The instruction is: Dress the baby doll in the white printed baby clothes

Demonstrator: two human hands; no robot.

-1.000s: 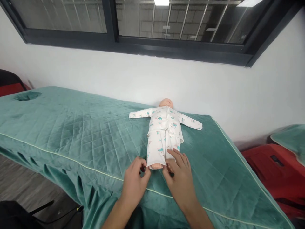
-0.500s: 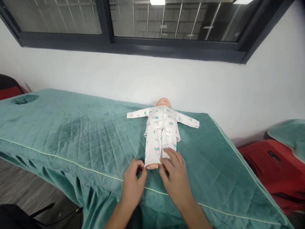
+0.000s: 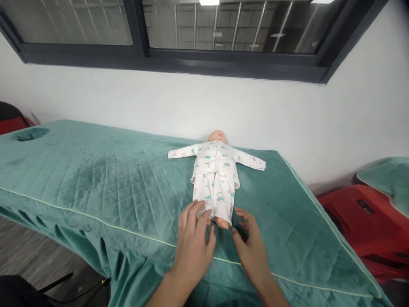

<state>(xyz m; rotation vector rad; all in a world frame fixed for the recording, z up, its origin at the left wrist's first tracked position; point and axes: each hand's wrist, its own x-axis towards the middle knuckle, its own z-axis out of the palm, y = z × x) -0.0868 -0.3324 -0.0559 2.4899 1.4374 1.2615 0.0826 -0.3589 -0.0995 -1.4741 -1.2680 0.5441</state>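
On the green quilted bed cover [image 3: 140,179] a baby doll [image 3: 217,136] lies on its back, head toward the wall. It wears a white printed jacket [image 3: 212,160] with both sleeves stretched out sideways, and matching trousers [image 3: 220,194]. One foot [image 3: 222,222] shows below the trouser hem. Over the trouser leg on the left rests my left hand [image 3: 193,238], fingers apart and overlapping the cloth; it covers most of that leg's hem. Just right of the other hem is my right hand [image 3: 251,243], fingers spread and curved, with nothing held.
The bed's piped front edge [image 3: 128,230] runs between me and the doll. A face hole [image 3: 31,134] is at the bed's far left. Behind stands a white wall [image 3: 153,102] below a dark-framed window [image 3: 172,64]. Red chairs [image 3: 367,221] are at the right.
My hands have shifted right and come off the pinched hem of the left-side trouser leg. The foot on the right side now shows, and the fingers of both hands have spread.
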